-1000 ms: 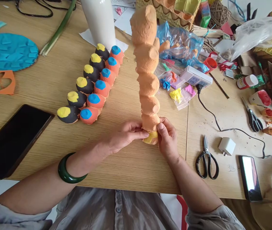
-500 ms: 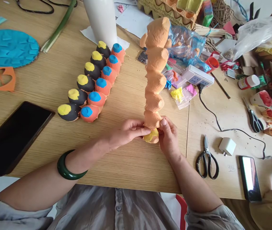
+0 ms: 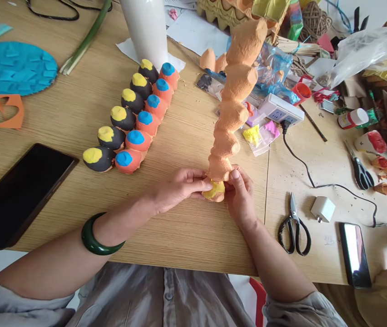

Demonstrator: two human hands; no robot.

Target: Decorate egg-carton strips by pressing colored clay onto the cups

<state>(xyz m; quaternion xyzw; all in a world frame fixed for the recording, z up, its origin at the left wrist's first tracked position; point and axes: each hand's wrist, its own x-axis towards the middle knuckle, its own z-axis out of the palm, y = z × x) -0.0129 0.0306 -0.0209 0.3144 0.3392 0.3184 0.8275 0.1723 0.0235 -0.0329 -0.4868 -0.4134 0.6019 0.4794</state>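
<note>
A long orange strip of egg-carton cups stands on end near the table's front edge and leans away to the right. Its lowest cup carries a dab of yellow clay. My left hand pinches that bottom cup from the left. My right hand grips it from the right, thumb up against the strip. Left of my hands lies a double row of painted cups, black with yellow tops and orange with blue tops.
A black tablet lies at the front left, a blue paper oval behind it. A white vase stands at the back. Right of my hands: black scissors, a charger, a phone, a power strip and craft clutter.
The top of the orange strip has swung to the right and away from me, so it leans more. Both hands stay closed on its bottom cup.
</note>
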